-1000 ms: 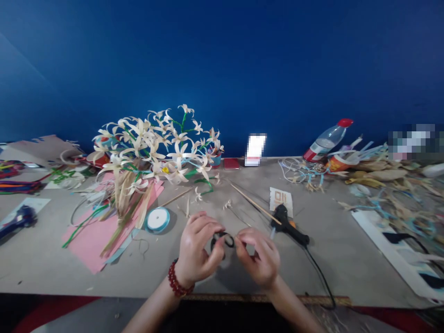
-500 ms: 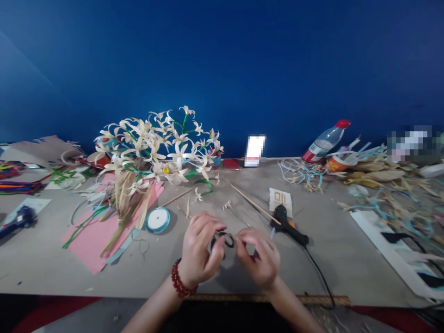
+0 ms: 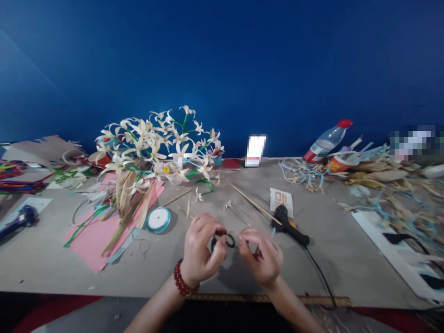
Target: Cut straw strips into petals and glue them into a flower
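My left hand, wearing a red bead bracelet, is curled around scissors whose black loop handles show between thumb and fingers; the blades are hidden. Just to its right, the thumb and fingertips of my right hand are pinched together. Whatever is in that pinch is too small to make out. Beyond the hands lie a small pale flower on a thin stem and a wooden stick. A black glue gun rests to the right, and a spool of pale blue ribbon to the left.
White husk-like flowers on green stems fill the back left. Pink paper with dried husks lies below them. A bottle leans at the back right, near a paper cup. A white power strip and cords occupy the right side.
My right hand has shifted slightly right, widening the gap to the left hand. The left hand keeps its curl around the scissors. The view has moved very slightly.
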Demonstrator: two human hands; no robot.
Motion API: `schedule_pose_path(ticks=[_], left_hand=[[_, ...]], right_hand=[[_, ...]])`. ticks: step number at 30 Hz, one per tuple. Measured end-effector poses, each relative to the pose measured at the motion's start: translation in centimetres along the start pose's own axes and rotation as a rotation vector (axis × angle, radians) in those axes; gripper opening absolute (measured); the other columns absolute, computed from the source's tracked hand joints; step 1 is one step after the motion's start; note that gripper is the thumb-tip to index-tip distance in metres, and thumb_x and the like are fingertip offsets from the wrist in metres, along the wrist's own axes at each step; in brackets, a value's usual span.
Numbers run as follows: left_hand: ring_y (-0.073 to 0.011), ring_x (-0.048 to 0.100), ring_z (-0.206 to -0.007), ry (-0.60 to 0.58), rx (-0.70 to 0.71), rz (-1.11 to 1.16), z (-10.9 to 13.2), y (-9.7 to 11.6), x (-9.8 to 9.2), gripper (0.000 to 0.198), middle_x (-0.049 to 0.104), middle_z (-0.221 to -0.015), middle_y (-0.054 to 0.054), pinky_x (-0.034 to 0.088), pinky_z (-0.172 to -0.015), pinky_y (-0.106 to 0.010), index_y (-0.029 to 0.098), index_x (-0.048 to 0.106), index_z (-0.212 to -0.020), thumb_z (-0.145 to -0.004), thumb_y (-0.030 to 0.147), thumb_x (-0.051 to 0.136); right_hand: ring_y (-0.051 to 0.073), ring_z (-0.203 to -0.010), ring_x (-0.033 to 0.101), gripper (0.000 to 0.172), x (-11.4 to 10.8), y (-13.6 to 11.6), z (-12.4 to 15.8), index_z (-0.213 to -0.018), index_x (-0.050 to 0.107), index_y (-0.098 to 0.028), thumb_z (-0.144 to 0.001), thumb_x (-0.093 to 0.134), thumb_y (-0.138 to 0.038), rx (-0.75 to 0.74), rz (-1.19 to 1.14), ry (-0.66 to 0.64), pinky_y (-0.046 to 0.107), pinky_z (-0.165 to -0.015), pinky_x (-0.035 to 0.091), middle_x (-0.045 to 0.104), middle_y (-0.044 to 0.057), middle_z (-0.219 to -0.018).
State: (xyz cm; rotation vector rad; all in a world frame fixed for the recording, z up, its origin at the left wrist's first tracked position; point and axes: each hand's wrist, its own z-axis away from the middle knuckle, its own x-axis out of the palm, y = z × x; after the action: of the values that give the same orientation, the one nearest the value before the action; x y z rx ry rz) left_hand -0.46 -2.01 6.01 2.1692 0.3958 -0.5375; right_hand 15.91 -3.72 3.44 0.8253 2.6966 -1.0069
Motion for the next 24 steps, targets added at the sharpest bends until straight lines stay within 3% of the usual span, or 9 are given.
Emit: schedule_pose_path(ticks=[7, 11, 16, 18, 21, 24], left_hand=[[-0.0175, 0.058, -0.072, 0.029, -0.004, 0.069, -0.1, 0.5, 1.2, 0.012, 0.06, -0.068, -0.001, 0.047, -0.091, -0.041, 0.021, 0.055, -0.075, -0.079, 0.009, 0.053], [-0.0196, 0.059, -0.079, 0.093, -0.16, 0.158, 0.2, -0.2, 0.3, 0.013, 0.06, -0.074, -0.004, 0.048, -0.081, -0.035, 0.019, 0.057, -0.075, -0.086, 0.015, 0.05], [-0.0177, 0.058, -0.069, -0.237, -0.421, 0.685, -0.1, 0.0, 0.0, 0.034, 0.06, -0.069, -0.005, 0.047, -0.07, -0.031, 0.016, 0.061, -0.075, -0.096, 0.029, 0.037], [-0.0176, 0.057, -0.067, -0.279, -0.473, 0.828, -0.1, 0.1, 0.1, 0.034, 0.058, -0.067, -0.005, 0.048, -0.068, -0.031, 0.015, 0.059, -0.076, -0.096, 0.032, 0.037], [-0.0176, 0.057, -0.068, -0.261, -0.417, 0.7, 0.1, 0.3, 0.1, 0.02, 0.059, -0.07, -0.005, 0.048, -0.065, -0.03, 0.016, 0.059, -0.08, -0.091, 0.03, 0.049], [-0.0193, 0.059, -0.076, -0.113, -0.152, 0.292, 0.1, 0.6, -0.1, 0.004, 0.062, -0.076, -0.005, 0.049, -0.078, -0.035, 0.018, 0.06, -0.083, -0.084, 0.018, 0.057]], right_hand=[[0.016, -0.063, 0.067, 0.017, 0.0, 0.0, 0.1, -0.084, 0.061, -0.022, -0.08, 0.061, -0.005, -0.005, -0.021, 0.017, 0.027, -0.063, 0.055, 0.068, 0.002, -0.07], [0.018, -0.069, 0.069, 0.023, -0.9, 1.0, 0.4, -0.09, 0.064, -0.021, -0.077, 0.064, -0.002, 0.003, -0.022, 0.072, 0.03, -0.066, 0.056, 0.071, 0.004, -0.078], [0.019, -0.072, 0.071, 0.028, -0.8, 1.4, 0.0, -0.1, 0.068, -0.023, -0.081, 0.061, -0.005, -0.059, -0.207, -0.079, 0.033, -0.068, 0.059, 0.074, 0.005, -0.082], [0.02, -0.072, 0.071, 0.027, -0.6, 1.0, -0.3, -0.1, 0.069, -0.023, -0.081, 0.061, -0.005, -0.048, -0.241, -0.09, 0.032, -0.066, 0.059, 0.074, 0.006, -0.084], [0.019, -0.071, 0.071, 0.024, -0.6, 0.4, -0.8, -0.096, 0.071, -0.024, -0.082, 0.062, -0.007, -0.025, -0.213, -0.084, 0.03, -0.065, 0.059, 0.074, 0.005, -0.082], [0.018, -0.069, 0.071, 0.023, -0.6, 0.2, -1.0, -0.094, 0.069, -0.024, -0.082, 0.061, -0.007, -0.005, -0.185, -0.084, 0.029, -0.065, 0.059, 0.074, 0.004, -0.079]])
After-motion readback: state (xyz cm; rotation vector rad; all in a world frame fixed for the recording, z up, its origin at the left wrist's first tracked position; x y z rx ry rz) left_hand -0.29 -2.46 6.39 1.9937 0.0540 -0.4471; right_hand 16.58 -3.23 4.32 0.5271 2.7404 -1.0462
